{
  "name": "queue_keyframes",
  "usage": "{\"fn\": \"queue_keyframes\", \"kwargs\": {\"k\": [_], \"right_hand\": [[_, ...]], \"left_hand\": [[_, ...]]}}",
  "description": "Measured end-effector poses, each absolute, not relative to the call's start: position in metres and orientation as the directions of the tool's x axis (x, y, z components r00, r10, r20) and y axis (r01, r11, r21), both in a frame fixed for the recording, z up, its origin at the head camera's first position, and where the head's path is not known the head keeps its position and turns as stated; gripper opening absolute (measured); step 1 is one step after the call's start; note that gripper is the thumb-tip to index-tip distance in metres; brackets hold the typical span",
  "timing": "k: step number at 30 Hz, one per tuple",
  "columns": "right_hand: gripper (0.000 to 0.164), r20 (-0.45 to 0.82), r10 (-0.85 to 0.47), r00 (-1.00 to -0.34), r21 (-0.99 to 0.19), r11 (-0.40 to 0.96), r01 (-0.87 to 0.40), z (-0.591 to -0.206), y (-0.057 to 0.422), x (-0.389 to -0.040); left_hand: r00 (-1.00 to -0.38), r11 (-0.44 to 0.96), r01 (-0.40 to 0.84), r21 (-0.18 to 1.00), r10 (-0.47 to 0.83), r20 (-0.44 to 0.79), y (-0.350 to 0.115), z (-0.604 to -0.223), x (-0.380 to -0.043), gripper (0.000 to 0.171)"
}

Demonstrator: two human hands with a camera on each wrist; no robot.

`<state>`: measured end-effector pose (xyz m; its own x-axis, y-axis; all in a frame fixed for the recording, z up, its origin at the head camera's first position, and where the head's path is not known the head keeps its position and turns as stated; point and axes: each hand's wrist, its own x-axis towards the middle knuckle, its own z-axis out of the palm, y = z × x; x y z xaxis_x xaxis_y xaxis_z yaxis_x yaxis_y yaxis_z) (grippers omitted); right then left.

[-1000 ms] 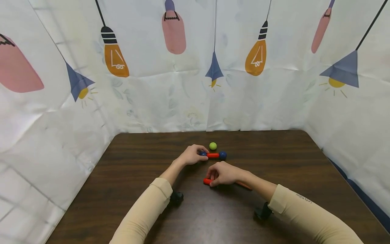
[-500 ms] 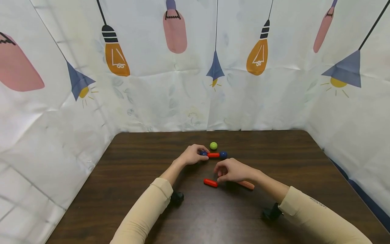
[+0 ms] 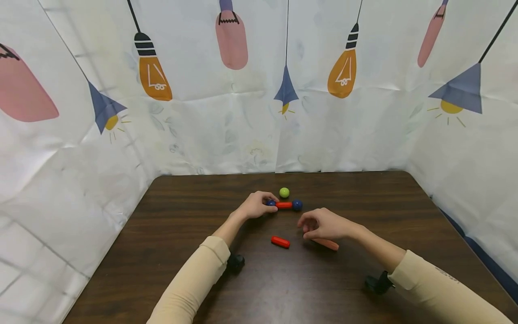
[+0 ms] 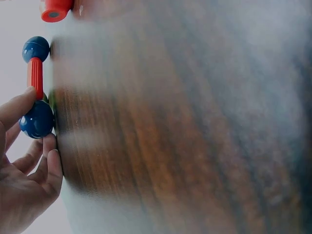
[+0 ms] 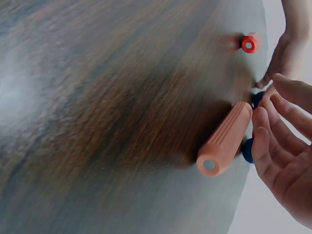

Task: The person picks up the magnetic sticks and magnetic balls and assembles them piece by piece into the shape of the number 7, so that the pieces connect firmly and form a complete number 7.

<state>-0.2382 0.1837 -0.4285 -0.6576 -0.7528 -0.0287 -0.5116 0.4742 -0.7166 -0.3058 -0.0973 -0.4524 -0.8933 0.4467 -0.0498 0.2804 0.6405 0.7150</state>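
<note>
On the table, a red ribbed rod (image 3: 284, 205) joins two blue balls (image 3: 297, 205) into a dumbbell shape. My left hand (image 3: 256, 205) grips the near blue ball (image 4: 37, 120), with the thumb up by the rod's end in the left wrist view. My right hand (image 3: 328, 224) is over an orange ribbed rod (image 5: 225, 139), its fingers loosely bent and nothing between them. Part of that rod is hidden by the hand in the head view. A second red rod (image 3: 280, 242) lies loose between the two forearms.
A green ball (image 3: 284, 192) sits just behind the dumbbell shape. The dark wooden table (image 3: 194, 207) ends at a white printed curtain (image 3: 202, 135) at the back and sides.
My right hand has let go of the loose red rod and moved right, over the orange rod. The left hand keeps its hold on the blue ball.
</note>
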Motion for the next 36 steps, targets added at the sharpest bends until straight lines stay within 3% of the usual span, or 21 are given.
{"fn": "queue_keyframes", "kwargs": {"k": [18, 28, 36], "right_hand": [[0.025, -0.061, -0.678, -0.732, -0.706, 0.548, -0.448, -0.427, 0.205, -0.232], [0.029, -0.083, -0.721, -0.688, -0.718, 0.522, -0.461, -0.432, 0.212, -0.231], [0.029, -0.109, -0.713, -0.693, -0.705, 0.547, -0.451, -0.433, 0.216, -0.231]], "left_hand": [[-0.891, 0.647, 0.280, 0.709, 0.450, -0.058, -0.096, -0.451, -0.304, 0.020], [-0.893, 0.653, 0.273, 0.706, 0.446, -0.067, -0.097, -0.451, -0.305, 0.020], [-0.889, 0.645, 0.280, 0.710, 0.454, -0.062, -0.097, -0.450, -0.305, 0.019]]}}
